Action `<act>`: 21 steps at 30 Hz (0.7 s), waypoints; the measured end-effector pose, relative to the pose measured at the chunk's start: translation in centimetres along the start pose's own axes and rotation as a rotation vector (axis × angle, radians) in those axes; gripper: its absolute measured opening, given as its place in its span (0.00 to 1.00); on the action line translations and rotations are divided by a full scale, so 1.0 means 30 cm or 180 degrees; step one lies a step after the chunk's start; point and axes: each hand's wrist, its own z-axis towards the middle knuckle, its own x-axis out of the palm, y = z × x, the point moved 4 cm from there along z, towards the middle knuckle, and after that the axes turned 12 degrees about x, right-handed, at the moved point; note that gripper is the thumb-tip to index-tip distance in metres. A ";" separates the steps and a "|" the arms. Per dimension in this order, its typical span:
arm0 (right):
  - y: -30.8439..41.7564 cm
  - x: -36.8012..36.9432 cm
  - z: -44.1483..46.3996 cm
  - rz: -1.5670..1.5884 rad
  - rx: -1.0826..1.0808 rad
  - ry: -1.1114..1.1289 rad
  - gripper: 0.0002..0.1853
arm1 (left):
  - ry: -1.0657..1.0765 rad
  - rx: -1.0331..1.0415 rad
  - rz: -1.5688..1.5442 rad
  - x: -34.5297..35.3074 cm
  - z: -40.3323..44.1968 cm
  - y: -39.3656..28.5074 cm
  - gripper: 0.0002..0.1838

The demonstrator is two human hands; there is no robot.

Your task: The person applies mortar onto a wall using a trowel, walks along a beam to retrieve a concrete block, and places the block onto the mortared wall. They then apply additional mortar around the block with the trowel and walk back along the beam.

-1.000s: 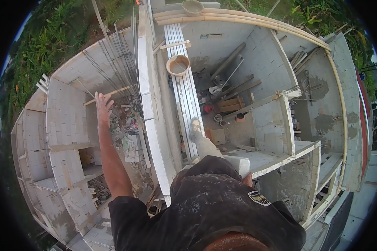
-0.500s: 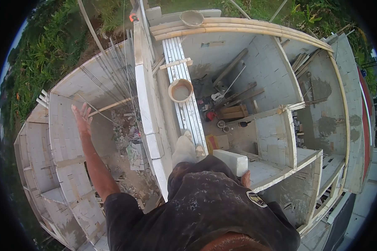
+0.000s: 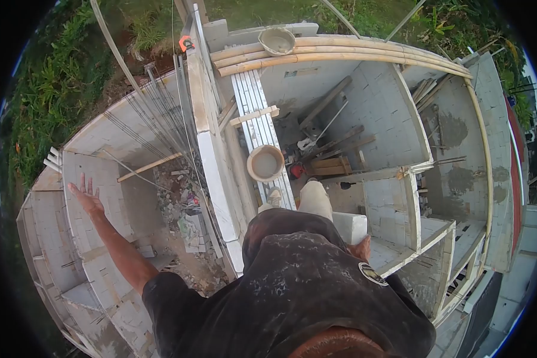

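My left hand [image 3: 86, 197] is stretched far out to the left, fingers spread, with nothing in it. By my right hip, my right hand [image 3: 360, 248] grips the end of a white lightweight concrete block [image 3: 350, 227]. My trouser leg and shirt hide part of the block. My shoe [image 3: 274, 197] stands on a walkway of long metal channels [image 3: 258, 113]. In front of my feet, a round bucket [image 3: 265, 163] with grey contents sits on these channels.
A long white-topped block wall [image 3: 213, 179] runs along my left, with a deep drop beyond it to rubble [image 3: 188, 224]. Bamboo poles [image 3: 352, 51] cross ahead, bearing a second basin [image 3: 277, 41]. A wooden crosspiece [image 3: 254, 116] lies over the channels. Rooms drop away on the right.
My left arm has swung farther out to the left. My legs have shifted in a step along the channels, and the bucket appears closer. The block stays in my right hand, lower and more covered.
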 end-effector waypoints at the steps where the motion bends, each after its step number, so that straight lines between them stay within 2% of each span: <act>1: 0.056 -0.023 0.025 0.0028 -0.0038 -0.0054 0.47 | 0.0024 0.0169 -0.0143 0.067 0.053 -0.010 0.51; 8: 0.393 -0.137 0.033 -0.0330 -0.0241 -0.0163 0.41 | 0.0449 0.0453 -0.0179 0.404 0.129 -0.041 0.51; 10: 0.492 -0.149 0.051 -0.0405 -0.0297 -0.0111 0.40 | 0.0643 0.0669 -0.0037 0.471 0.118 -0.108 0.46; 14: 0.663 -0.092 0.173 -0.0470 -0.0545 -0.0156 0.38 | 0.0640 0.0953 -0.0082 0.557 0.201 -0.211 0.45; 16: 0.769 -0.090 0.201 -0.0527 -0.0508 -0.0029 0.38 | 0.0588 0.1348 -0.0093 0.625 0.252 -0.292 0.43; 21: 1.099 -0.141 0.234 -0.0757 -0.0582 0.0283 0.38 | 0.0805 0.1856 0.0038 0.952 0.399 -0.427 0.43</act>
